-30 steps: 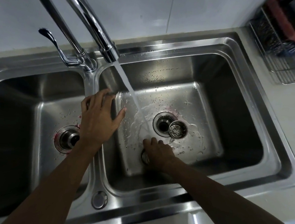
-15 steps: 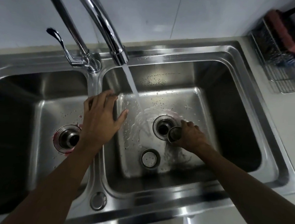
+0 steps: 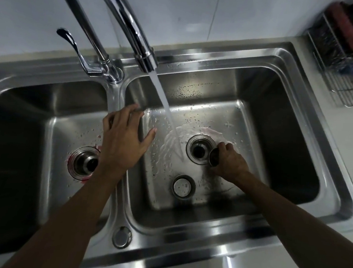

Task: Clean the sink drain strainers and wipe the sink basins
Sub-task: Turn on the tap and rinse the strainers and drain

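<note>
A steel double sink fills the view. In the right basin (image 3: 257, 119), my right hand (image 3: 229, 161) is closed on a small metal strainer basket (image 3: 214, 157), held tilted just right of the open drain (image 3: 200, 149). A round drain stopper (image 3: 183, 186) lies flat on the basin floor nearer to me. Water runs from the faucet spout (image 3: 145, 57) onto the floor left of the drain. My left hand (image 3: 124, 138) rests with fingers spread on the divider between the basins. The left basin (image 3: 24, 122) has its drain (image 3: 84, 162), ringed with pink residue.
A faucet lever (image 3: 72, 45) sticks out at the back left. At the back right of the counter, a wire rack (image 3: 345, 69) holds a reddish item. A round cap (image 3: 121, 237) sits on the front rim between the basins.
My right hand left the stopper near the front of the basin, moved back to the drain and took hold of the strainer basket. The left hand stayed on the divider.
</note>
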